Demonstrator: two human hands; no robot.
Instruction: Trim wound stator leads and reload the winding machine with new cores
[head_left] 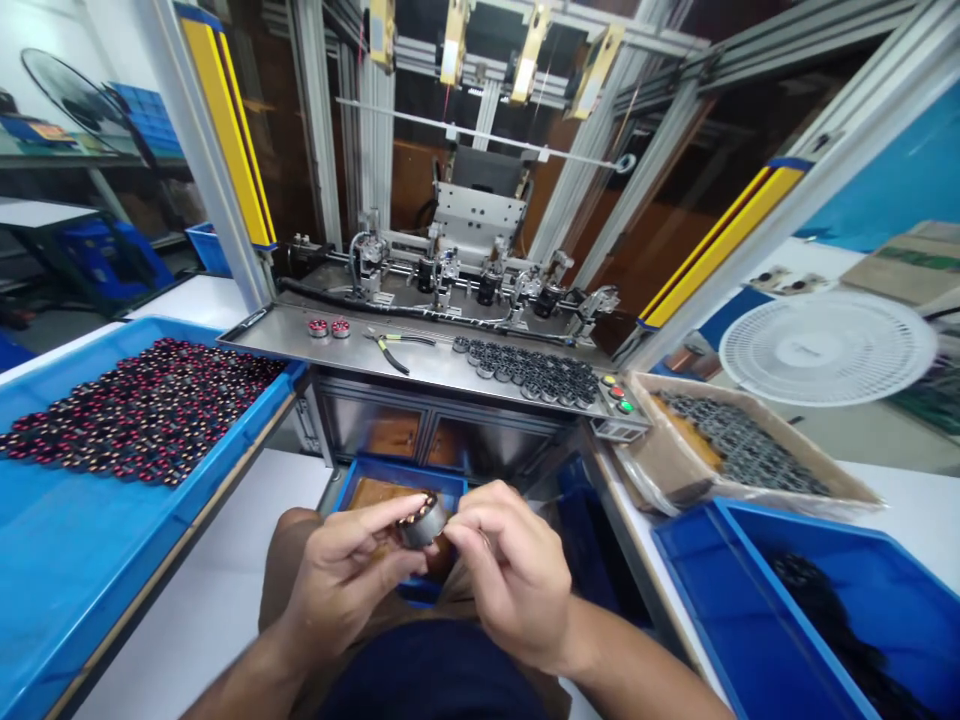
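The person's left hand (341,575) and right hand (514,585) meet above the lap, and between them sits a small grey metal cylinder with copper-coloured winding (422,522), held over a small blue plastic bin (360,472) below the counter edge. Each grip is pinching it: the left thumb and forefinger close on its left side, and the right fingertips press its right side.

The cylinder looks stiff and dense for its size, probably heavier than its bulk suggests. Its smooth grey wall is likely a little slippery, so a pinch across the wall seems the safest hold. The fine winding on its end face looks easy to scratch or snag and is best left untouched.

Ahead lies a brushed steel counter (300,340), flat and dully reflective. On it rest yellow-handled pliers (394,350), two small red-wound round pieces (328,328) and a cluster of dark ring-shaped parts (532,370), near red and green push buttons (619,395). To the left, a wide blue plastic tray (45,560) holds many dark round parts with reddish winding. To the right, a shallow brown cardboard box (660,460) carries more dark rings, with a deep blue plastic crate (697,540) just beside it and a white ribbed plastic fan guard (825,345) beyond.
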